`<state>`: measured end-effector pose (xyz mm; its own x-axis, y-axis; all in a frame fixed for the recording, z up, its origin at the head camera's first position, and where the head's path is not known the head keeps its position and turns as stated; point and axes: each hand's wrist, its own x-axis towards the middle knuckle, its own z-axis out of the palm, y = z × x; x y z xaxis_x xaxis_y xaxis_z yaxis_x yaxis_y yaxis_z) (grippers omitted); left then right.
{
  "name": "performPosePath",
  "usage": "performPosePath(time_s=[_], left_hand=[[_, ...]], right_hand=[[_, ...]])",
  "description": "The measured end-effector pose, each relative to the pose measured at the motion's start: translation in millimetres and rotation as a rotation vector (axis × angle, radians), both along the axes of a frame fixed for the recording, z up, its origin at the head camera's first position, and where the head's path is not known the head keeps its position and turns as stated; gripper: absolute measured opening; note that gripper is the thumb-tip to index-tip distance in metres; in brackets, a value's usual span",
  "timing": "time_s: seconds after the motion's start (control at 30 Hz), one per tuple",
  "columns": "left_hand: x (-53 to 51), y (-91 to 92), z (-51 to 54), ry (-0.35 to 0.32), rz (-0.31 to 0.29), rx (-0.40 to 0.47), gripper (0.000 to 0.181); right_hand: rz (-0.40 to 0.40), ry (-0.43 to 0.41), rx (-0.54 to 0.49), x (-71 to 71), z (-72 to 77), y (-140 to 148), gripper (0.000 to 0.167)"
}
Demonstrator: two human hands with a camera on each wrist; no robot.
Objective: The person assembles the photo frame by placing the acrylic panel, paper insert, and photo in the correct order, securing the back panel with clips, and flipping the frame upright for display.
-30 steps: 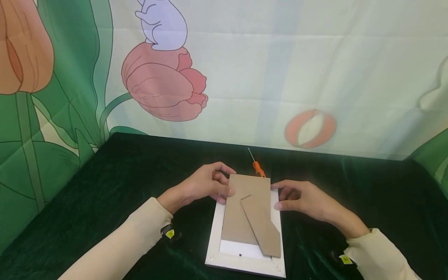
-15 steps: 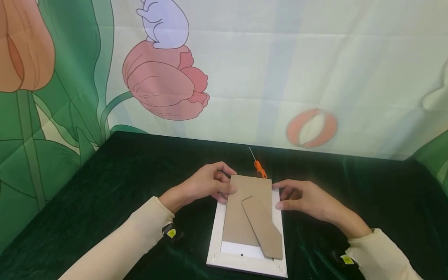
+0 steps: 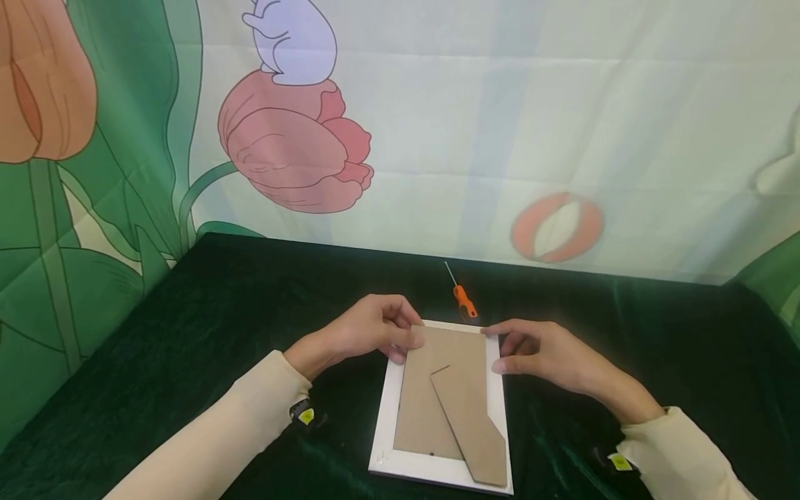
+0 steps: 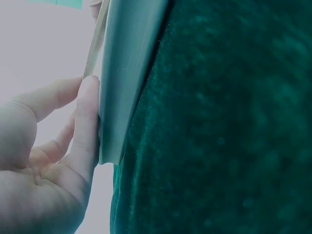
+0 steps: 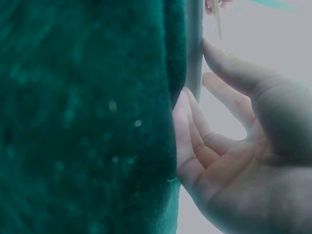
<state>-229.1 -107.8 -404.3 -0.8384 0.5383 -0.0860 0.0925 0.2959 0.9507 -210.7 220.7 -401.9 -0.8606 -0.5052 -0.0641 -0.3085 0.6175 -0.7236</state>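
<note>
A white frame (image 3: 386, 410) lies back side up, with a brown backing board (image 3: 431, 417) and its angled stand flap (image 3: 471, 423) on top. My left hand (image 3: 369, 326) pinches the board's upper left edge between thumb and fingers; the left wrist view shows the board's edge (image 4: 92, 53) tilted a little off the frame (image 4: 126, 73) there. Along the frame's upper right side, my right hand (image 3: 550, 354) grips with the thumb on top; in the right wrist view its fingers reach under the frame's side (image 5: 194, 48).
An orange-handled screwdriver (image 3: 464, 301) lies just beyond the frame's far edge, its shaft pointing away. Dark green velvet cloth (image 3: 250, 298) covers the table. Behind it hangs a printed curtain (image 3: 437, 139) with flowers.
The backing board has slid toward me, uncovering the frame's far edge and covering the white strip near its close edge. My left fingers moved slightly with it; my right hand stayed almost still.
</note>
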Motion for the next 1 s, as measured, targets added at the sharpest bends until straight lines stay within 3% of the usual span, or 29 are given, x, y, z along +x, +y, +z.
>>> performPosePath(time_s=[0.27, 0.57, 1.0], left_hand=[[-0.9, 0.8, 2.1, 0.025, 0.005, -0.012, 0.025], [2.0, 2.0, 4.8, 0.197, 0.021, -0.172, 0.033], [2.2, 1.4, 5.6, 0.174, 0.019, -0.176, 0.032]], right_hand=[[0.001, 0.005, 0.0, -0.9, 0.2, 1.0, 0.056], [0.002, -0.005, -0.007, -0.5, -0.6, 0.6, 0.055], [-0.004, -0.004, -0.001, 0.6, -0.4, -0.4, 0.056]])
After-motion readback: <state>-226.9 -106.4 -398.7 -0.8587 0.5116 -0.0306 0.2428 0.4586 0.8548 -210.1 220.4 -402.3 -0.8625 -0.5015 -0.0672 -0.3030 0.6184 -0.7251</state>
